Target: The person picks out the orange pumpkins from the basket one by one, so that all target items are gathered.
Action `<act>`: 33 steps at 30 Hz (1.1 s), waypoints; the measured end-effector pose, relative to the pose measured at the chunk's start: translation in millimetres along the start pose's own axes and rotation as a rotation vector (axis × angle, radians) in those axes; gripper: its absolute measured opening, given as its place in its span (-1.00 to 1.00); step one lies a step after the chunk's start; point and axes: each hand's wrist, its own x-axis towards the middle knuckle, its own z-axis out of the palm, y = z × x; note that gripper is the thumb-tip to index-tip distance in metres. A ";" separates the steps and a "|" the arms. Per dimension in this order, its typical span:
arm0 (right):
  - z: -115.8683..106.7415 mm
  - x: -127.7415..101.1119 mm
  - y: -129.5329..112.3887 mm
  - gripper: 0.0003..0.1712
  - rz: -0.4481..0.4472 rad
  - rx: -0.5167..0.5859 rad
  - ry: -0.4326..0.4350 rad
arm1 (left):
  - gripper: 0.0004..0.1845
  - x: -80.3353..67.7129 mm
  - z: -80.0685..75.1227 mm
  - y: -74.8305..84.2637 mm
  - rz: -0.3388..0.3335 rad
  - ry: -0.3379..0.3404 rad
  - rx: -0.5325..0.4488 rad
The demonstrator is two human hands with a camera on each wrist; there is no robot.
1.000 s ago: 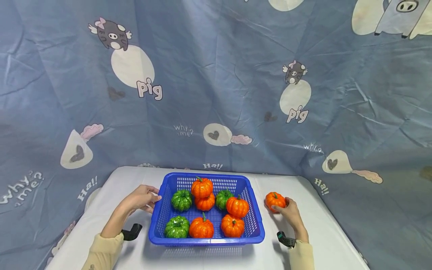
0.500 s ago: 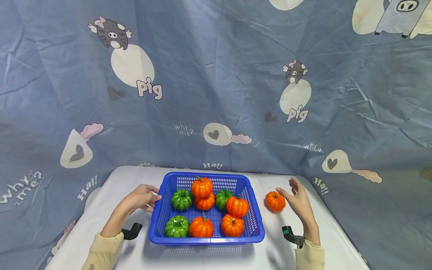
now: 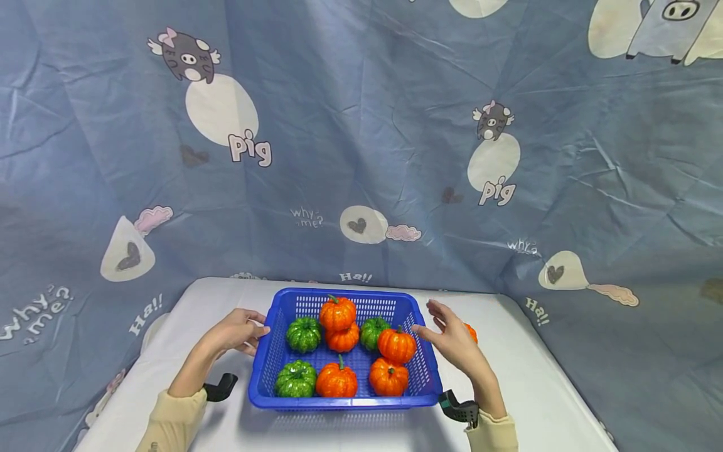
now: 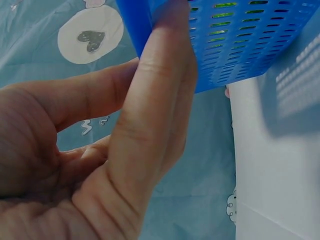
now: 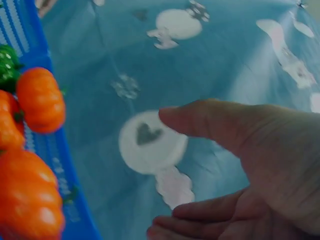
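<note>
Blue plastic basket [image 3: 344, 402] at lower centre of the head view, full of orange pumpkins [image 3: 337, 381] and green pumpkins [image 3: 296, 380], left rim pinched by the left hand [image 3: 240, 331]. Lone orange pumpkin [image 3: 472, 332] at lower right, mostly hidden behind the right hand [image 3: 452, 341], thumb and fingers spread. "pig", "why me?" and "Ha!!" on the grey-blue cloth [image 3: 361, 138] behind the white table [image 3: 542, 383]. In the left wrist view, basket wall at upper right, table below. In the right wrist view, basket along the left edge, apart from the right hand.
</note>
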 end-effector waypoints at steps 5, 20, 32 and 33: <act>22.3 0.6 -6.2 -0.12 0.055 -0.030 -0.072 | -0.56 -1.0 -0.1 0.3 0.004 -0.001 -0.008; 55.5 7.1 6.2 -0.29 0.044 -0.204 -0.134 | -0.56 -2.5 -1.0 2.0 0.016 -0.020 -0.017; 59.7 12.6 15.4 -0.55 0.055 -0.255 -0.197 | -0.57 -1.3 0.0 0.9 -0.001 -0.007 -0.011; 59.7 12.5 15.6 -0.60 0.062 -0.256 -0.205 | -0.57 -1.7 0.1 0.6 -0.002 -0.007 -0.013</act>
